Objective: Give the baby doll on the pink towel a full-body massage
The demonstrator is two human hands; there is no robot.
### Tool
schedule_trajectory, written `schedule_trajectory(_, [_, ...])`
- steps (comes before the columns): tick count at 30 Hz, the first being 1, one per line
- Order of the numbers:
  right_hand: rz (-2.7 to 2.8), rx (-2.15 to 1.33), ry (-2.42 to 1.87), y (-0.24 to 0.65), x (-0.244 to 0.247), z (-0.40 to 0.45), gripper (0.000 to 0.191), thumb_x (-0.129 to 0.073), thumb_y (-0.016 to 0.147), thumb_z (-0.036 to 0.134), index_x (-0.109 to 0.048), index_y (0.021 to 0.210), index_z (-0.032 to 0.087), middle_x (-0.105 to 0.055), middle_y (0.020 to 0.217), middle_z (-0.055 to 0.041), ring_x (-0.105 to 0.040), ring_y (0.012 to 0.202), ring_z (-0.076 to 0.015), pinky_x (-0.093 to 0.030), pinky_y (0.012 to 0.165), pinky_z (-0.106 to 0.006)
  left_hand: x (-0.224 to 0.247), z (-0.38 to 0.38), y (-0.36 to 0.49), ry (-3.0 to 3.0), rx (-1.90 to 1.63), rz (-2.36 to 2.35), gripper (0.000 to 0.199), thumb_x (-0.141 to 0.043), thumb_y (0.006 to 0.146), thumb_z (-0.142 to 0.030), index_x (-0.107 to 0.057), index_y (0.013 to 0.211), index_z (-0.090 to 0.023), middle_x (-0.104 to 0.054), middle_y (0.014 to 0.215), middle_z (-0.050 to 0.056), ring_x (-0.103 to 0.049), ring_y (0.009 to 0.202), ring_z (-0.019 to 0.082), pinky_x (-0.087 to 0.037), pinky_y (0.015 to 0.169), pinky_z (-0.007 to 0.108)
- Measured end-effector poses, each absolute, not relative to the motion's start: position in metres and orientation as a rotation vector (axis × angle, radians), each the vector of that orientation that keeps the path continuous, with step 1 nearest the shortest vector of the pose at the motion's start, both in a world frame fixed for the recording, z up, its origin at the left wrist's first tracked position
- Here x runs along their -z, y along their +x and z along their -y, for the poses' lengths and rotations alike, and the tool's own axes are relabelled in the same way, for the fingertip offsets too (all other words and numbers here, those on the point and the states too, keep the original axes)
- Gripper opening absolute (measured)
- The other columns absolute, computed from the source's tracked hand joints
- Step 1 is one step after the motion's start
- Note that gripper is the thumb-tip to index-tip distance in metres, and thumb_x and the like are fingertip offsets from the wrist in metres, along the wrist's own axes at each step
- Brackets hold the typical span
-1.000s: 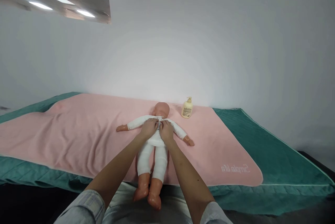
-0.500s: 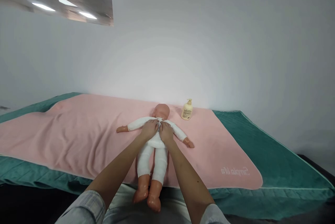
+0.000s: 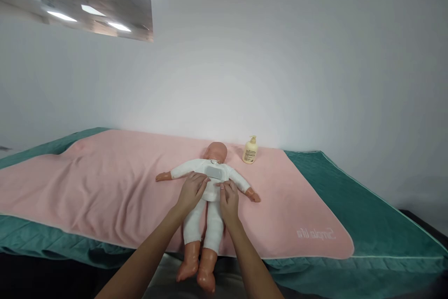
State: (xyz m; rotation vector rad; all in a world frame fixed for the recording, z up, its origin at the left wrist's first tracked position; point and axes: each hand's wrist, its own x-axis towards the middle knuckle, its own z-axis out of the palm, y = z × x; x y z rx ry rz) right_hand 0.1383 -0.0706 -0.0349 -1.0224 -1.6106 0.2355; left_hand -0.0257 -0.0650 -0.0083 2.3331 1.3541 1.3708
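A baby doll (image 3: 211, 191) in white wrapped cloth lies on its front, head away from me and bare feet toward me. A grey rectangular panel (image 3: 214, 173) shows on its upper back. My left hand (image 3: 191, 191) rests on the left side of the doll's lower back, fingers bent inward and thumb apart. On the other side, my right hand (image 3: 229, 198) touches the waist with loosely bent fingers. Neither hand visibly holds anything. Both of the doll's arms stretch out sideways.
Under the doll is a pink blanket (image 3: 280, 215), wrinkled on the left, over a green quilted cover (image 3: 325, 187). A cream pump bottle (image 3: 249, 151) stands upright beyond the doll's right arm, close to the white wall (image 3: 245, 56).
Both hands have slid from the doll's upper back down toward its waist, and have moved apart. The grey panel is now uncovered. The doll and bottle stay in place.
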Motion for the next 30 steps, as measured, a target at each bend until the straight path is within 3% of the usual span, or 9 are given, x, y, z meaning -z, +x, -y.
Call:
schedule_trajectory(3, [1.667, -0.277, -1.001, 0.138, 0.039, 0.075, 0.032, -0.041, 0.094, 0.029, -0.069, 0.08, 0.022, -0.059, 0.08, -0.0045, -0.056, 0.084, -0.02, -0.044, 0.081, -0.034, 0.012, 0.077, -0.025, 2.277, -1.349, -1.339, 0.041, -0.03, 0.097, -0.037, -0.065, 0.082, -0.021, -0.069, 0.084, 0.004, -0.06, 0.088, 0.021, -0.037, 0.1, 0.042])
schedule_trajectory(8, [1.697, -0.316, -1.04, 0.135, 0.045, 0.071, 0.033, -0.043, 0.092, 0.024, -0.068, 0.069, 0.021, -0.06, 0.075, -0.0045, -0.055, 0.079, -0.0199, -0.043, 0.076, -0.033, 0.015, 0.078, -0.023, 2.201, -1.231, -1.359, 0.047, -0.029, 0.097, -0.043, -0.065, 0.075, -0.021, -0.069, 0.078, 0.006, -0.061, 0.083, 0.023, -0.045, 0.081, 0.037])
schedule_trajectory(15, [1.738, -0.344, -1.066, 0.137, 0.045, 0.069, 0.032, -0.045, 0.09, 0.021, -0.067, 0.068, 0.022, -0.061, 0.073, -0.003, -0.057, 0.079, -0.0188, -0.043, 0.076, -0.031, 0.019, 0.075, -0.023, 2.188, -1.214, -1.341, 0.045, -0.032, 0.096, -0.041, -0.066, 0.073, -0.022, -0.07, 0.079, 0.004, -0.062, 0.082, 0.022, -0.045, 0.082, 0.036])
schedule_trajectory(19, [1.715, -0.31, -1.074, 0.139, 0.037, 0.067, 0.032, -0.042, 0.093, 0.024, -0.066, 0.072, 0.021, -0.061, 0.08, -0.0044, -0.056, 0.086, -0.0198, -0.041, 0.083, -0.033, 0.019, 0.072, -0.024, 2.201, -1.281, -1.325, 0.042, -0.033, 0.096, -0.038, -0.066, 0.077, -0.021, -0.07, 0.086, 0.004, -0.06, 0.089, 0.021, -0.041, 0.093, 0.039])
schedule_trajectory(24, [1.754, -0.318, -1.072, 0.141, 0.031, 0.056, 0.033, -0.041, 0.094, 0.024, -0.064, 0.07, 0.021, -0.06, 0.076, -0.003, -0.056, 0.083, -0.0193, -0.038, 0.087, -0.035, 0.018, 0.063, -0.026, 2.239, -1.238, -1.303, 0.041, -0.033, 0.096, -0.037, -0.065, 0.075, -0.022, -0.07, 0.082, 0.001, -0.06, 0.087, 0.02, -0.023, 0.11, 0.045])
schedule_trajectory(30, [1.796, -0.341, -1.076, 0.141, 0.039, 0.052, 0.034, -0.042, 0.093, 0.022, -0.064, 0.069, 0.02, -0.061, 0.075, -0.0034, -0.055, 0.081, -0.0196, -0.039, 0.082, -0.034, 0.018, 0.058, -0.025, 2.247, -1.147, -1.3, 0.037, -0.038, 0.093, -0.037, -0.063, 0.071, -0.021, -0.069, 0.078, 0.003, -0.06, 0.083, 0.022, -0.041, 0.09, 0.04])
